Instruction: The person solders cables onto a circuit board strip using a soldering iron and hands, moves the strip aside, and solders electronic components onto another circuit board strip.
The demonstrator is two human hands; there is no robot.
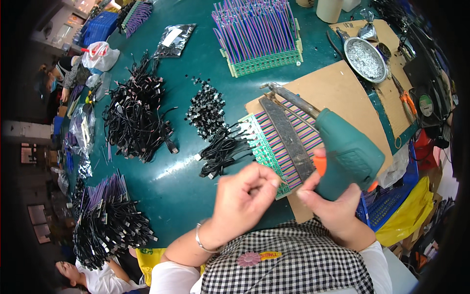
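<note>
My right hand (338, 209) grips a green soldering gun (350, 152) with an orange trigger, its metal tip pointing up and left above the work. Under it lies a strip of green circuit boards (264, 152) with rows of coloured wires running off to the right. A dark flat bar (286, 134) rests across those wires. My left hand (245, 198) is closed in a pinch at the near end of the board strip; what sits between the fingertips is too small to make out. Black cables (225, 152) with plugs lie against the strip's left edge, some reaching its pads.
Brown cardboard (338, 90) lies under the work. Around it are a heap of black cables (137, 117), a pile of small black parts (205, 110), an upright block of wired boards (257, 41), a metal bowl (364, 60) of silvery bits and orange-handled pliers (406, 102). Another person (93, 277) sits lower left.
</note>
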